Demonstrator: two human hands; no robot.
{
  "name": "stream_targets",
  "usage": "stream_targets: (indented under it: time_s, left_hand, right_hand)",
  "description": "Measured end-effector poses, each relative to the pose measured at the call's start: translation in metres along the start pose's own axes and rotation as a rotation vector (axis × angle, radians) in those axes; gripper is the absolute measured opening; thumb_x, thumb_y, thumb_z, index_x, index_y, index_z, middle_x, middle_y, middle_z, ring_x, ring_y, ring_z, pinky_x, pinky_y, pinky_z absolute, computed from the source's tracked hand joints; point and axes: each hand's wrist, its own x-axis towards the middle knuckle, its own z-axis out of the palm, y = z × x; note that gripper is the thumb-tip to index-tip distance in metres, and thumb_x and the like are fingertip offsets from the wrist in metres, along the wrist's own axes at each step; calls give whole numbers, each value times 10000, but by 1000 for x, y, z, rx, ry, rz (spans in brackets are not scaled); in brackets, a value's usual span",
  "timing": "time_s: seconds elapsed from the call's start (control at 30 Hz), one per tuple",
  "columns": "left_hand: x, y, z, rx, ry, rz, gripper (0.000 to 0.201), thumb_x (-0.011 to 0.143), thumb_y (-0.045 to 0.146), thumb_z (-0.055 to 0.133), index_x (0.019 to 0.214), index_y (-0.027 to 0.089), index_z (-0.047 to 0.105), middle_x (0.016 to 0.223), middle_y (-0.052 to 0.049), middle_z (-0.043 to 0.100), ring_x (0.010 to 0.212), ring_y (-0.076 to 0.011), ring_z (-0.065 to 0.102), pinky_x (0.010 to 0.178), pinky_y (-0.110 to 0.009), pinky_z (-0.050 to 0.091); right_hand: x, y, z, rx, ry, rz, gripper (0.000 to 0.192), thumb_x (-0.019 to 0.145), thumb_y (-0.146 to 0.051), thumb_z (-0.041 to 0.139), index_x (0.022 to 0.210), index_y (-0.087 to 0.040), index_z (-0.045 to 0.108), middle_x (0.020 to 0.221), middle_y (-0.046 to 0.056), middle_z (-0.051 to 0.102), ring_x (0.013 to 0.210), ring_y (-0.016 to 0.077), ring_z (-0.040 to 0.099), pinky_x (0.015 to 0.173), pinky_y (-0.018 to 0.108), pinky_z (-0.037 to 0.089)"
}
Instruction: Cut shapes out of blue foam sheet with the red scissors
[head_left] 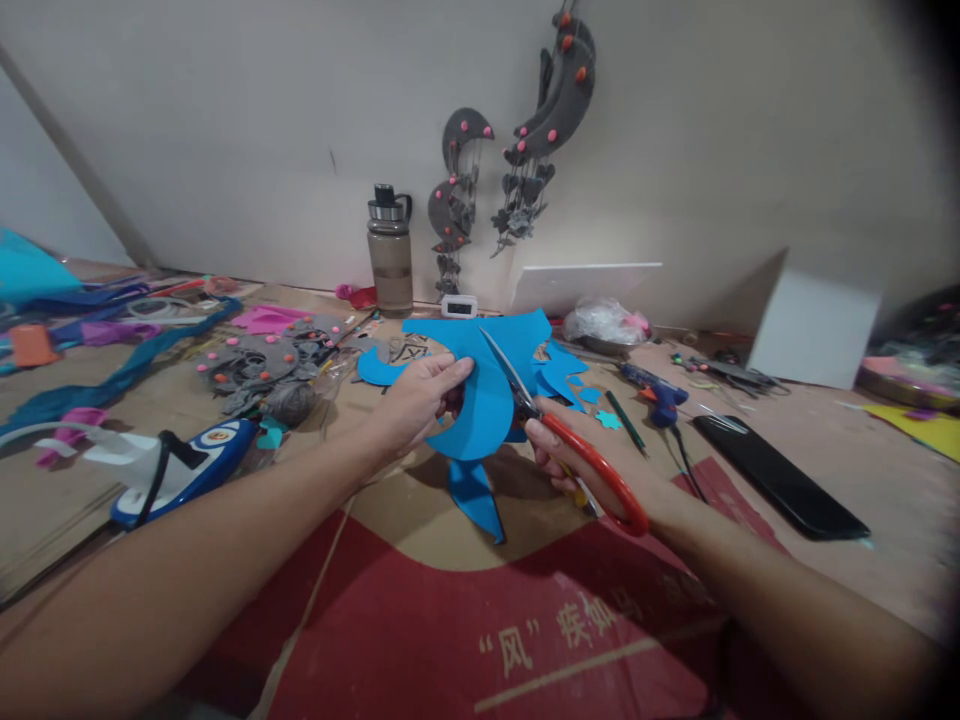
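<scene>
The left hand [420, 400] pinches the blue foam sheet [480, 390]; the right hand's [570, 460] fingers grip red-handled scissors [570, 440]. Feed the sheet steadily, cutting slowly.

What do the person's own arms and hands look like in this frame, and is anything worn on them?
Both forearms are bare up to the frame edge, with no sleeves in view. The left hand and right hand wear no gloves, and no rings, watch or markings can be made out. A dark shape shows near the right wrist, but whether it is a band or shadow cannot be told.
</scene>
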Motion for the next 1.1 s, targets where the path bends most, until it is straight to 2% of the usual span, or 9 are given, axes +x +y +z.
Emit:
stream_targets:
  time_s: [0.43,0.77,1.1]
  left_hand:
    - [-2,3,2,-42,33,-56,317,829,333,788,673,164,569,592,18,512,560,-107,516,528,-204,413]
    - [-1,1,-1,0,1,-24,365,831,361,775,651,174,520,584,24,494,511,-90,453,497,-204,383]
    - [1,5,-3,-19,-20,-52,369,798,351,805,645,170,522,590,20,513,504,-82,449,502,-202,392]
  right_hand:
    - [1,5,0,-5,9,-21,530,874,-716,572,782,-237,365,670,-55,391,544,93,377,477,223,331]
    - [-2,-2,-1,-63,1,-45,582,861,-781,536,766,-235,357,649,-60,393,530,89,369,459,221,331]
    - [-2,3,-4,-88,-11,-79,534,908,-733,530,785,-236,379,648,-56,413,522,92,390,456,226,351]
